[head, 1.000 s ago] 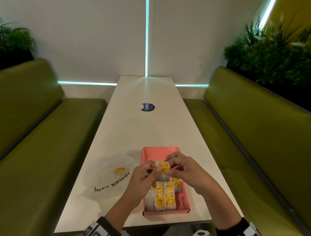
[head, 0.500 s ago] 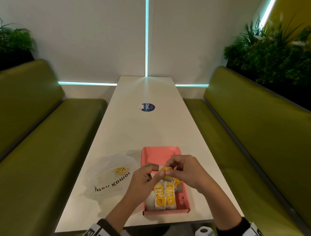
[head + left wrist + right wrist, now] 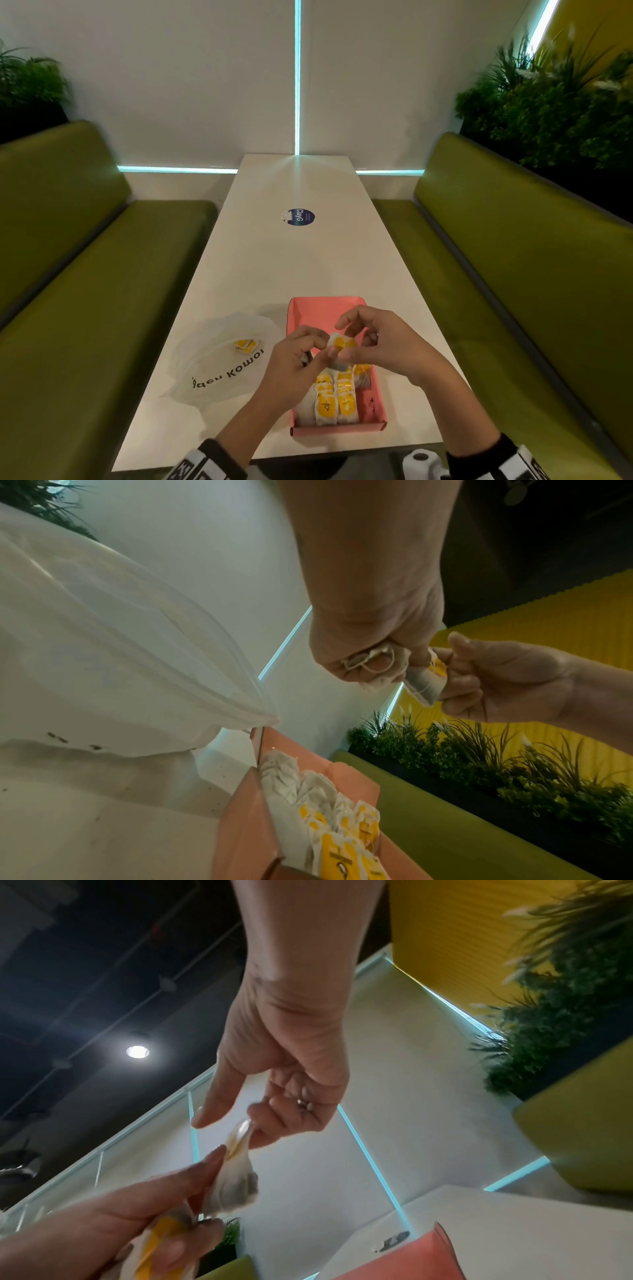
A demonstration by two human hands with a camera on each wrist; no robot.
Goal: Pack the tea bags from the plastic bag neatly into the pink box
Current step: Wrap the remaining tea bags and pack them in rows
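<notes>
With both your left hand (image 3: 297, 356) and right hand (image 3: 378, 342) pinching one tea bag (image 3: 340, 343), tugging apart could tear it above the pink box (image 3: 376, 404) below them.

A long white table (image 3: 260, 274) ran between two green benches (image 3: 85, 308), with a round blue sticker (image 3: 301, 217) lying mid-table. Leafy plants (image 3: 555, 102) stood behind the benches, and glowing blue strips (image 3: 297, 75) crossed the white wall.
</notes>
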